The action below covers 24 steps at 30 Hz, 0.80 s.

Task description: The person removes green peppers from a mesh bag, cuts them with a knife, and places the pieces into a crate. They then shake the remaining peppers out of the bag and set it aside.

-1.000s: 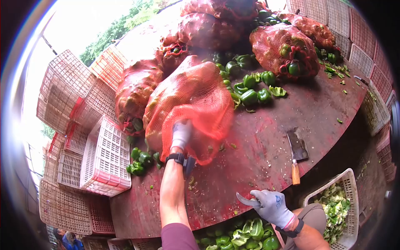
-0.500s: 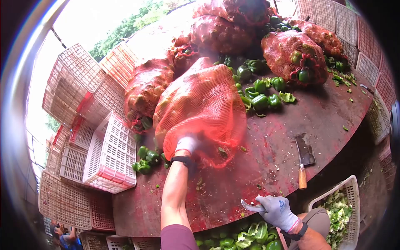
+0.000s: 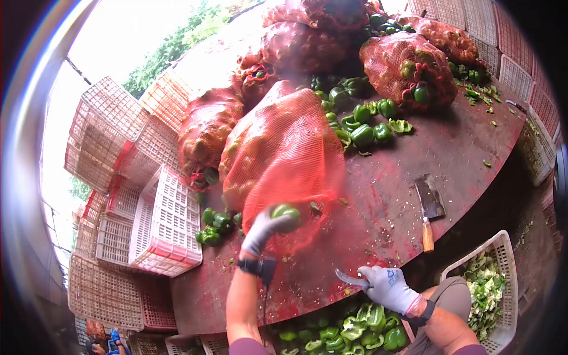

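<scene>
1. At the table [image 3: 378, 189], the left hand [image 3: 260, 234] is clamping its fingers on a green pepper [image 3: 286, 211] beside the mesh sack [image 3: 283, 142], seemingly mid-handling.
2. The right hand [image 3: 387, 289] is closing its fingers around a curved knife [image 3: 350, 278].
3. Any next move is likely calling for clear space between blade and left hand.

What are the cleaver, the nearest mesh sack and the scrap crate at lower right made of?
Cleaver: blade likely steel, dark and dull; handle looks like wood, light brown. Mesh sack: probably plastic netting, red, thin, see-through, draping in soft folds. Scrap crate: likely moulded plastic, off-white, regular slots in its walls. Exact polymers unclear.
</scene>
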### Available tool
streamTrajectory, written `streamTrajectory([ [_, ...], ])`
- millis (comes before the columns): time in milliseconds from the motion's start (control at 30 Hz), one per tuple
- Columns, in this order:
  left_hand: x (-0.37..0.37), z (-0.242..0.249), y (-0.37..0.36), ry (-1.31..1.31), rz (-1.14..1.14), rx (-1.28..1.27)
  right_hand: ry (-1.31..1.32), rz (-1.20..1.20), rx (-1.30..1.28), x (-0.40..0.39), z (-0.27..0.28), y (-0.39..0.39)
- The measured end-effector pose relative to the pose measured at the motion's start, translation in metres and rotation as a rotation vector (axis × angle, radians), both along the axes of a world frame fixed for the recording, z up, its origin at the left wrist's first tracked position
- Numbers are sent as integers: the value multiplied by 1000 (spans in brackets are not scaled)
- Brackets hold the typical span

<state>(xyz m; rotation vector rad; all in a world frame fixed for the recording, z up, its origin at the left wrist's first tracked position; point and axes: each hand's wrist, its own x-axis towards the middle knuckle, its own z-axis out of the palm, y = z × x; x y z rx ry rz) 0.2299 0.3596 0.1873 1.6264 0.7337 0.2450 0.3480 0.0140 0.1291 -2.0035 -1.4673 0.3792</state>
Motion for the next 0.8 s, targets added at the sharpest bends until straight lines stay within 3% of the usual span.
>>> streamTrajectory([
  [33, -21, 4, -22, -144, -61, -194, 17, -18, 43, -2, 1, 0],
  [67, -39, -17, -51, -448, -22, -434, 35, -34, 84, -4, 0, 2],
  [233, -96, -77, -173, -657, 583, -989, 20, 14, 168, -21, 0, 4],
  [267, -93, -77, -198, -669, 666, -962, -22, 52, 185, -29, -5, 3],
  [367, -93, -81, -244, -773, 643, -1042, -63, 187, 220, -51, -20, 1],
  [400, -101, -88, -246, -860, 447, -1250, -59, 236, 226, -59, -23, 0],
  [433, -100, -85, -257, -841, 369, -1038, 13, 270, 209, -67, -29, -1],
  [500, -109, -83, -268, -784, 343, -974, 22, 314, 127, -73, -26, -6],
  [633, -115, -45, -299, -553, 599, -764, -15, 396, 103, -67, -35, -8],
  [700, -123, -49, -304, -502, 668, -811, -28, 430, 76, -64, -18, -12],
  [800, -131, -63, -312, -573, 598, -878, 47, 535, 22, -74, -25, -18],
])
